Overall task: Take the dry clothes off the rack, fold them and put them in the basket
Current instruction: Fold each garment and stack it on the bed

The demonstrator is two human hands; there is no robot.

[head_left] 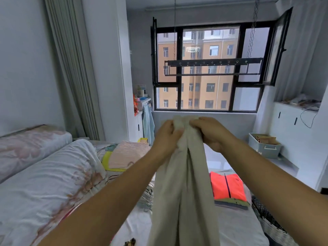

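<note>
Beige garment hangs bunched over the bed, its top edge held in both grips: left hand and right hand curl tight on it, close together. Rack at the window shows no clothes; basket sits at the bed's right edge. Risk: the bunched cloth folds crooked, or its hem drags the folded orange jacket apart.

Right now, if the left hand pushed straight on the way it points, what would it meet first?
Probably the right hand: the left hand points across the bunched pale garment both grip, with only that cloth between them. Depth is unclear.
</note>
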